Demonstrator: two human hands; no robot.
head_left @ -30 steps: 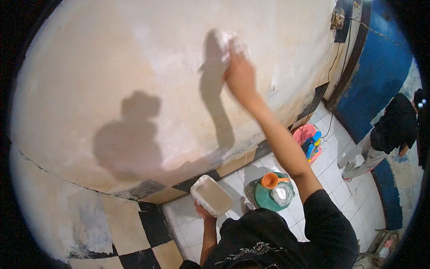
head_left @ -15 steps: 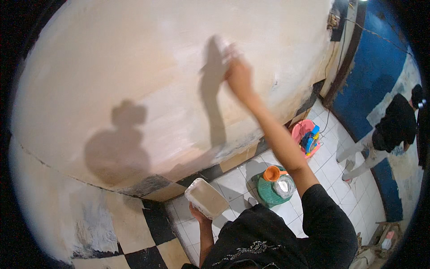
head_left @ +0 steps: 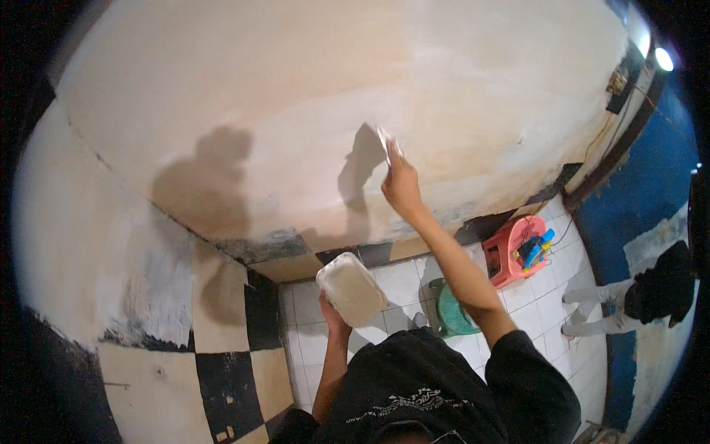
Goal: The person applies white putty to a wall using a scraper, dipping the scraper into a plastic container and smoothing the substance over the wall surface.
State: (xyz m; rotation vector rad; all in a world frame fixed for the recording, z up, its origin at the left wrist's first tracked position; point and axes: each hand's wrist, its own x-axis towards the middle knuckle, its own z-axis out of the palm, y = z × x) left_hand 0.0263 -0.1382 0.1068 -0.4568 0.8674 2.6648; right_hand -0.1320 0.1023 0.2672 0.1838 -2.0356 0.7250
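In my right hand (head_left: 401,186) is a thin white putty scraper (head_left: 383,139), its edge at the cream-and-white smeared wall (head_left: 296,133). The fingers are closed round it, and the arm is stretched forward. My left hand (head_left: 335,317) grips the left side of a shallow white tray (head_left: 322,274) near the wall's foot. Pale, smooth paste (head_left: 353,294) covers most of the tray's inside. Shadows of my arm and upper body fall on the wall to the left of the scraper.
A green stool (head_left: 452,314) is partly hidden under my right forearm. Beyond it stands a pink stool (head_left: 503,251) with a blue tool (head_left: 534,251) on it. At the far right, another person (head_left: 654,288) stands by a blue wall (head_left: 629,170). White tiles (head_left: 399,285) cover the floor.
My right hand with the scraper sits lower in the picture, and the blade shows more sharply. The whole view has shifted and turned. My left hand still holds the tray.
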